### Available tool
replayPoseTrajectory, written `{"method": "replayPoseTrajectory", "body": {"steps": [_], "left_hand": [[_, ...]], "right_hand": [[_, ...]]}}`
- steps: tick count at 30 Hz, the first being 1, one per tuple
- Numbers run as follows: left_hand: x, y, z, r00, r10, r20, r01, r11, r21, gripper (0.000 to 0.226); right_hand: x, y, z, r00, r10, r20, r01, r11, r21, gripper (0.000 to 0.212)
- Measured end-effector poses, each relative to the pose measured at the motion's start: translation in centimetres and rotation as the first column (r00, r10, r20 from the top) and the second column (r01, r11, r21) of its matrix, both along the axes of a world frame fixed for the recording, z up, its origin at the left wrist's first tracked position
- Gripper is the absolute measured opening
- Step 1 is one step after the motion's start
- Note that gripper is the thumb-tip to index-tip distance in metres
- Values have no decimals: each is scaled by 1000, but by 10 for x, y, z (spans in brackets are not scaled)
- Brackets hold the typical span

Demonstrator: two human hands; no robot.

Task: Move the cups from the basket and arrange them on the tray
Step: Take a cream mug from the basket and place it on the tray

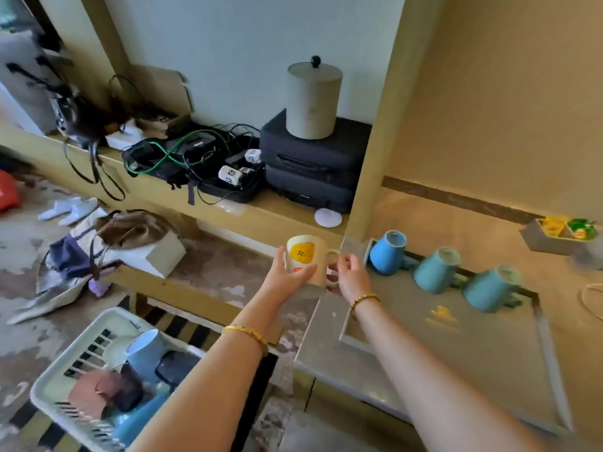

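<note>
I hold a cream mug [305, 256] with a yellow blot upside down in the air, just left of the tray's far left corner. My left hand [287, 277] grips its body from the left. My right hand [350, 272] pinches its handle on the right. Three blue cups stand upside down in a row along the far rim of the tray [545, 324]: a darker blue cup [388, 252], a teal cup [435, 270] and another teal cup [489, 288]. The white basket [75, 357] at the lower left holds several more cups, among them a pale blue cup [145, 352], a pink one and dark ones.
The tray lies on a grey counter [326, 350]. A small box of sachets [561, 234] stands at the far right. Left of a pillar, a shelf holds black cases [310, 164], a lidded canister [313, 99] and tangled cables. Bags and slippers lie on the floor.
</note>
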State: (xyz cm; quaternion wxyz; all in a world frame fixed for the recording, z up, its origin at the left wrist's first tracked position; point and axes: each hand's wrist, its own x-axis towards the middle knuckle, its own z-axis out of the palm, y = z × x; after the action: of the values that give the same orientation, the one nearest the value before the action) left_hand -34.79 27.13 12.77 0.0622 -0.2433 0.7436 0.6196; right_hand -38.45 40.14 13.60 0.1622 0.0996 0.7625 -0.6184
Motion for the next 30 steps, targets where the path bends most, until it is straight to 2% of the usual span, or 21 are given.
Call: {"method": "replayPoseTrajectory", "body": {"steps": [4,6,8,10,12,15,17,19,23,27,30], "left_hand": [[-21,67,-5,998,-49,37,51,997,-54,92],[-26,92,-8,994,-109,8,109,990,-87,90],[-24,111,-9,975,-217,-53,208,967,-147,94],[-19,123,-11,921,-381,-80,341,890,-304,104],[-16,129,-14,839,-539,-73,444,756,-481,108],[-20,134,-17,782,-621,-61,417,593,-689,99],[-26,138,-17,784,-619,-55,376,542,-752,96],[-34,140,-18,803,-595,-39,381,563,-734,101],[-48,146,-22,871,-492,-7,378,678,-631,97],[-63,150,-28,880,-473,34,397,695,-599,97],[-70,150,-33,889,-453,62,407,722,-560,98]], "right_hand": [[-12,66,-11,999,-34,-1,34,997,64,24],[-19,95,-17,1000,-14,-6,14,993,116,20],[-29,120,-21,998,-32,62,25,993,112,22],[-35,141,-23,973,-111,203,116,993,-15,21],[-38,156,-26,927,-138,349,198,970,-142,22],[-37,174,-28,889,-53,454,168,962,-217,18],[-36,181,-26,857,18,515,136,956,-260,19],[-41,186,-24,834,48,550,121,956,-266,19],[-50,189,-22,839,84,538,9,986,-168,39],[-56,190,-27,866,110,488,-84,994,-74,37],[-57,191,-36,881,123,456,-94,992,-86,40]]}}
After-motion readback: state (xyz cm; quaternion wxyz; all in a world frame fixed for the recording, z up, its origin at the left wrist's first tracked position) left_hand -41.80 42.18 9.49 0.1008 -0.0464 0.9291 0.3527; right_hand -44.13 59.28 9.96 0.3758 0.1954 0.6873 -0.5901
